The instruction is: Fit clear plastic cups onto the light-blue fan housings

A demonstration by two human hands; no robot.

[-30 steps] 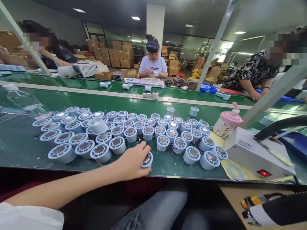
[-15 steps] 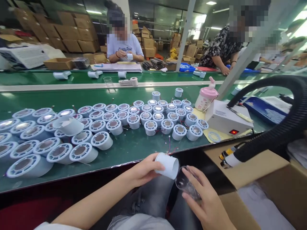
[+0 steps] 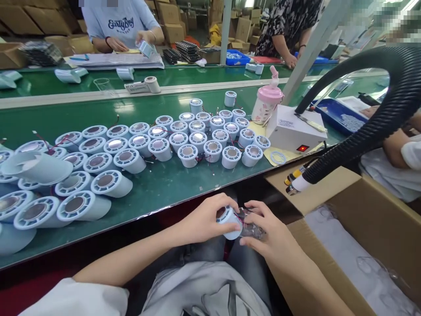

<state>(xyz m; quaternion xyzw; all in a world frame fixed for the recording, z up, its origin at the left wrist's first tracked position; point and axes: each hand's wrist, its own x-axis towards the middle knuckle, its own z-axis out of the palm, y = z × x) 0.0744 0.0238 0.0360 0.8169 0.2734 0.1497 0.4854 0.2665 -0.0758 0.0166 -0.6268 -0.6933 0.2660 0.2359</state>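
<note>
Housing [image 3: 228, 218] gripped in my left hand [image 3: 207, 219], clear lens [image 3: 251, 229] in right hand [image 3: 269, 237]; touching end to end, axis sideways, above lap.

- Bare green counter [image 3: 171, 184] lies open at 12 o'clock of the hands, between its near edge and the white housings [image 3: 187, 156].
- Black hose [image 3: 371, 131] and cardboard box [image 3: 378, 219] block 2 to 4 o'clock.
- Housings crowd 10 o'clock.

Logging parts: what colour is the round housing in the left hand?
Pale blue plastic round housing, head view.
</note>
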